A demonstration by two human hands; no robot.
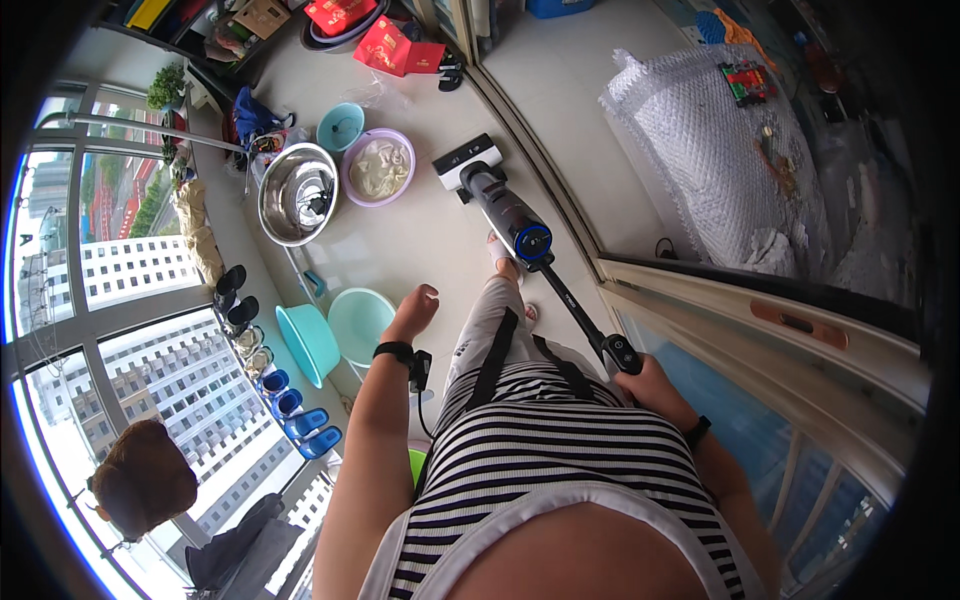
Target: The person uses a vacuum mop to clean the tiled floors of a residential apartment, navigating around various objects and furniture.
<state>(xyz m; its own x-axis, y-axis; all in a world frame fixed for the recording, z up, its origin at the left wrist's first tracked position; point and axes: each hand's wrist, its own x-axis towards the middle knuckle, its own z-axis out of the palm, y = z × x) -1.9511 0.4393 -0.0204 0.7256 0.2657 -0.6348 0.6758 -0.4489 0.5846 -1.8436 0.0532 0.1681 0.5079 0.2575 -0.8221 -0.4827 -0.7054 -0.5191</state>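
Observation:
My right hand (pixel 651 386) is closed around the black handle of a cordless floor washer (pixel 514 217). Its white and black floor head (pixel 469 161) rests on the pale tiles beside the sliding door track. My left hand (pixel 416 311) hangs in the air with its fingers curled, nothing visible in it. Near that hand, a mint green basin (pixel 361 322) stands on the floor and a turquoise basin (pixel 307 345) is tilted on its side. A black device with a cable is at my left wrist. My feet in slippers are just behind the washer.
A steel basin (pixel 283 217) holds a black object. Beside it are a lilac basin (pixel 346 169) with cloth in liquid and a small blue basin (pixel 330 139). Slippers and shoes (pixel 306 424) line the window ledge. The sliding door frame (pixel 690 300) runs along the right, near a bubble-wrapped bundle (pixel 697 142).

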